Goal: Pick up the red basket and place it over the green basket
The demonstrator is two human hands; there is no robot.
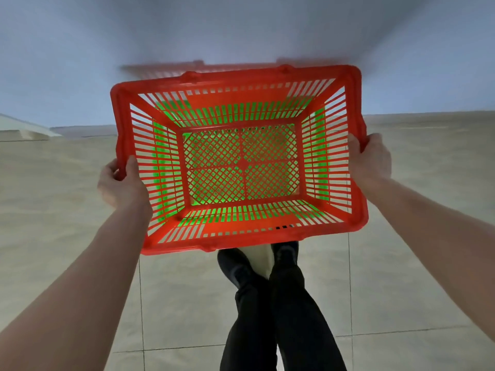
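Red plastic basket (pixel 241 162) held level between both hands above a tiled floor (pixel 401 263).

Its slatted walls and lattice bottom show something green underneath, seen through the gaps; whether that is a second basket nested below cannot be told. The long axis runs side to side, from one hand to the other, so each short end sits in a grip. The left hand (pixel 120 183) curls round the rim at the left end, thumb inside; the right hand (pixel 371 159) clamps the right rim likewise, slightly farther forward. Dark shoes (pixel 235 266) stand directly below the basket's near edge, a pale wall (pixel 241 28) beyond.
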